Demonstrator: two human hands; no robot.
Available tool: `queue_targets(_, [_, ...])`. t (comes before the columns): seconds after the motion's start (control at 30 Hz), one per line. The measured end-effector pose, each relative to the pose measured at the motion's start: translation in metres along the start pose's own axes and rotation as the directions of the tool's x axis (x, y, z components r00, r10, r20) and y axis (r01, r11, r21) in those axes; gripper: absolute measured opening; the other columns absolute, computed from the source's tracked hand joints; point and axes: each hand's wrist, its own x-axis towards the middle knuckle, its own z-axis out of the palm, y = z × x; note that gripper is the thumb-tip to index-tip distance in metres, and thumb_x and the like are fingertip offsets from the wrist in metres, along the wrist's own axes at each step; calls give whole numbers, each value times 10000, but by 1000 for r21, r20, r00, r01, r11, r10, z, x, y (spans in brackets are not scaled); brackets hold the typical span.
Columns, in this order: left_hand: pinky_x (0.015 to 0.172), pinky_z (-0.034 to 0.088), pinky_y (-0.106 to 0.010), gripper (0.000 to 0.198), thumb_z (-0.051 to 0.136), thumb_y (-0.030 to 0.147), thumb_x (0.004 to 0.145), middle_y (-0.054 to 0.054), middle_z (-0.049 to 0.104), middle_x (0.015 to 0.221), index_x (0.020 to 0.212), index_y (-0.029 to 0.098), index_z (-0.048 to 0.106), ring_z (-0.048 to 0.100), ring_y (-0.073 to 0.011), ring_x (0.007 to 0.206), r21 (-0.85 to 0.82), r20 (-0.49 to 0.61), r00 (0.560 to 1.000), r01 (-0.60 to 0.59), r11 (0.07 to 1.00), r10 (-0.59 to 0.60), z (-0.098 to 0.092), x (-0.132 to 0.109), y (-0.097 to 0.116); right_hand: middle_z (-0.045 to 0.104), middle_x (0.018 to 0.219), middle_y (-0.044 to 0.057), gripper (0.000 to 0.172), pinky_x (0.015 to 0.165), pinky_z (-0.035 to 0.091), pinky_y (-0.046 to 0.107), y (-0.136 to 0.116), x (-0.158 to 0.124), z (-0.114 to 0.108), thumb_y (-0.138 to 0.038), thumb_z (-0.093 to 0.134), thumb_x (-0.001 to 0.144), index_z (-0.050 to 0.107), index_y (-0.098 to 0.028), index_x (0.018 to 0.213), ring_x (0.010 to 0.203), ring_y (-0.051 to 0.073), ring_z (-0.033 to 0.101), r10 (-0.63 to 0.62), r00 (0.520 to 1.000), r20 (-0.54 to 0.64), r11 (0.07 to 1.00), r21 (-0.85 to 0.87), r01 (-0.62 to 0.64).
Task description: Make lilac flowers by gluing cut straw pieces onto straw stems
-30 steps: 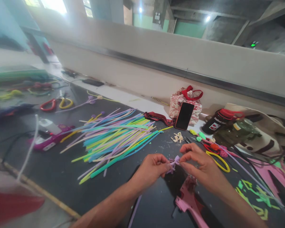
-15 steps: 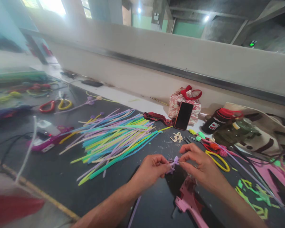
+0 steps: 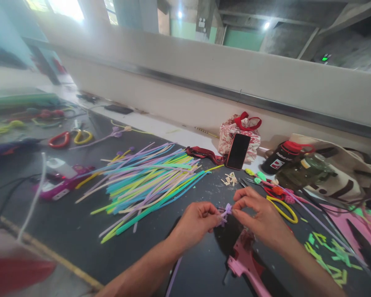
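Observation:
My left hand (image 3: pixel 198 222) pinches a small purple pipe-cleaner flower (image 3: pixel 227 210) between thumb and fingertips. From the other side my right hand (image 3: pixel 256 210) closes thumb and finger on the flower's right edge. Fingers partly cover the piece, so its lower shape is unclear. Just below the hands lies a pink hot glue gun (image 3: pixel 243 264) on the dark table. A purple stem (image 3: pixel 174 276) runs down beside my left forearm. Left of the hands a loose heap of coloured pipe cleaners (image 3: pixel 151 181) is spread out.
Cream offcuts (image 3: pixel 229 179) and a leaning phone (image 3: pixel 237 151) are beyond my hands. To the right stand a black bottle (image 3: pixel 278 159) and green cut pieces (image 3: pixel 330 258). Red-handled scissors (image 3: pixel 59 140) and a purple power strip (image 3: pixel 63 185) lie at left.
Both hands keep nearly the same pose around the purple flower, with only slight finger movement. The whole view has shifted a little.

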Motion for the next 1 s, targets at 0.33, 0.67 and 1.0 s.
queue_targets(0.33, [421, 216, -185, 158, 611, 304, 673, 71, 438, 402, 655, 147, 603, 336, -57, 387, 32, -1, 1000, -9, 999, 9, 0, -1, 0, 565, 873, 27, 122, 747, 418, 307, -1, 1, 0, -201, 545, 748, 599, -203, 639, 824, 171, 564, 16, 1000, -21, 1000, 10, -16])
queue_targets(0.67, [419, 210, -187, 177, 613, 317, 680, 68, 438, 404, 661, 141, 606, 333, -55, 387, 32, 13, 1000, -14, 999, 14, -1, 0, 0, 561, 877, 26, 122, 769, 413, 323, 4, 0, 1, -205, 543, 753, 599, -202, 646, 838, 177, 559, 10, 1000, -11, 1000, 27, -10])
queue_targets(1.0, [429, 221, -189, 193, 632, 335, 661, 68, 449, 406, 664, 143, 613, 348, -57, 394, 5, 24, 1000, 6, 1000, -6, -1, 1, -1, 553, 875, 26, 123, 756, 409, 298, 2, 1, 3, -192, 538, 744, 603, -197, 639, 840, 172, 563, 27, 999, -16, 999, 17, -27])
